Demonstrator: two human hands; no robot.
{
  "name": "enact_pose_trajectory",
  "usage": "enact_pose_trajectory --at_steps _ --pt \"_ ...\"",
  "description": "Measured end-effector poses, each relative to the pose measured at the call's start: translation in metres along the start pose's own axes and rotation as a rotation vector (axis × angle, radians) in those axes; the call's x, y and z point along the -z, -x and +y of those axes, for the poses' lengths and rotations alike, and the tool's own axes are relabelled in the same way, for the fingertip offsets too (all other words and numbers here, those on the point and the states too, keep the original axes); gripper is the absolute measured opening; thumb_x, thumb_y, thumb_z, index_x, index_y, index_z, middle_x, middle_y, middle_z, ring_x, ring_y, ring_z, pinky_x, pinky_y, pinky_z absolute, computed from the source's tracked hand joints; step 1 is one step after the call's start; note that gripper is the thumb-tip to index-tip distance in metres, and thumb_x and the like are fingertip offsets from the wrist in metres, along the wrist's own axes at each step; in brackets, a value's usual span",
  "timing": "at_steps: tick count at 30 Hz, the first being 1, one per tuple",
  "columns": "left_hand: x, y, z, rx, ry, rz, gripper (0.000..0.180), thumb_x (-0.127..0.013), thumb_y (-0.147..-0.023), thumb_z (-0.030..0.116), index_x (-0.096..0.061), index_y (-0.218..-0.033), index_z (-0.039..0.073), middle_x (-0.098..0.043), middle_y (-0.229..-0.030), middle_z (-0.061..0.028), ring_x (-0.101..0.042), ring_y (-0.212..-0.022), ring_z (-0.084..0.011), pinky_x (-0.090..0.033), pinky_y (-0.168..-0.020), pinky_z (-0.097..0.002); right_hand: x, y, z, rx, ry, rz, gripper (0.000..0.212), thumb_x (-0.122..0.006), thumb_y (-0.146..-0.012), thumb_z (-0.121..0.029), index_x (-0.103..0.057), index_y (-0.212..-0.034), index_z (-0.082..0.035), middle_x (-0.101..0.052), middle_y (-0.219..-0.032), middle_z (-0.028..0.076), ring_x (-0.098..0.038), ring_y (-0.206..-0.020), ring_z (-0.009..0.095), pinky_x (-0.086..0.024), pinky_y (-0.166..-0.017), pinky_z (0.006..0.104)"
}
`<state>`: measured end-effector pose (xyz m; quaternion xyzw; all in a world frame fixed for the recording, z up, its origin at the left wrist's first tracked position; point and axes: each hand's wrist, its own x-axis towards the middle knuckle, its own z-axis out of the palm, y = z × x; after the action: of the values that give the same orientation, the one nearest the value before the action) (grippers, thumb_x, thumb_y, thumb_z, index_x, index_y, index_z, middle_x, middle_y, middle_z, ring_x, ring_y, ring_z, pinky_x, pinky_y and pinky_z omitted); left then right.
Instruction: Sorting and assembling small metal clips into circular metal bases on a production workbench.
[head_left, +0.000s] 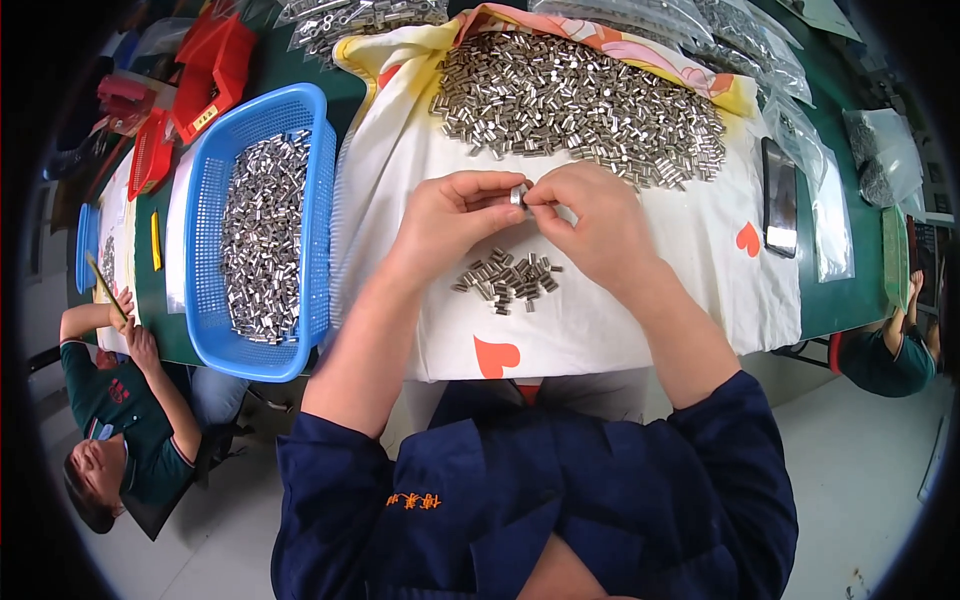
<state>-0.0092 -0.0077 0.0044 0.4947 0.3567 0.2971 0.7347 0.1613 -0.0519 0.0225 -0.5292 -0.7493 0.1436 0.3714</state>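
We hold a small metal piece (pixel 518 195) between the thumb and finger of our left hand (pixel 450 215), above the white cloth (pixel 585 330) on the green bench (pixel 840 300). Our right hand (pixel 592 215) has its fingertips at the piece's right side; we cannot tell whether they pinch it too. Nearer to us than both hands lies a small pile (pixel 508 280) of metal cylinders, and beyond them spreads a larger heap (pixel 590 100). A blue basket (pixel 319 200) of cylinders stands to our left, a phone (pixel 779 200) lies to our right.
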Motion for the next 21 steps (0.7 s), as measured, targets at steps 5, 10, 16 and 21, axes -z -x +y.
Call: enact_pose_trajectory --at_steps 5,10,16,21 --pt "0.001 0.004 0.005 0.018 -0.046 -0.011 0.030 -0.062 -0.074 -0.002 -0.055 -0.103 -0.005 -0.061 -0.091 -0.0084 -0.058 -0.081 -0.0110 -0.048 -0.072 -0.0213 0.010 -0.003 0.003 -0.169 -0.229 -0.124 0.009 -0.063 -0.068 -0.005 -0.060 -0.076 -0.003 -0.060 -0.074 0.005 -0.057 -0.067 0.015 -0.045 -0.061 0.0255" --pt "0.003 0.005 0.002 0.080 -0.026 -0.106 0.030 -0.062 -0.074 -0.002 -0.056 -0.103 -0.004 -0.061 -0.090 -0.0067 -0.058 -0.079 -0.0095 -0.048 -0.070 -0.0198 0.016 -0.006 0.003 -0.369 -0.384 -0.302 0.011 -0.063 -0.069 -0.006 -0.060 -0.078 -0.002 -0.060 -0.074 0.004 -0.057 -0.067 0.012 -0.044 -0.062 0.0242" --pt "0.001 0.008 0.003 0.095 -0.151 -0.207 0.030 -0.064 -0.072 -0.002 -0.059 -0.101 0.001 -0.059 -0.081 -0.0010 -0.056 -0.073 -0.0051 -0.047 -0.067 -0.0173 0.036 -0.009 0.035 -0.315 0.185 -0.039 0.009 -0.059 -0.069 -0.010 -0.060 -0.077 -0.006 -0.059 -0.074 0.008 -0.056 -0.070 0.023 -0.045 -0.065 0.0332" --pt "0.000 0.006 0.002 0.078 -0.122 -0.217 0.029 -0.063 -0.072 -0.003 -0.059 -0.100 0.001 -0.058 -0.079 0.0007 -0.055 -0.073 -0.0047 -0.046 -0.067 -0.0167 0.022 -0.006 0.041 -0.179 0.350 -0.078 0.008 -0.057 -0.069 -0.008 -0.061 -0.076 -0.007 -0.058 -0.072 0.009 -0.055 -0.073 0.025 -0.043 -0.070 0.0359"
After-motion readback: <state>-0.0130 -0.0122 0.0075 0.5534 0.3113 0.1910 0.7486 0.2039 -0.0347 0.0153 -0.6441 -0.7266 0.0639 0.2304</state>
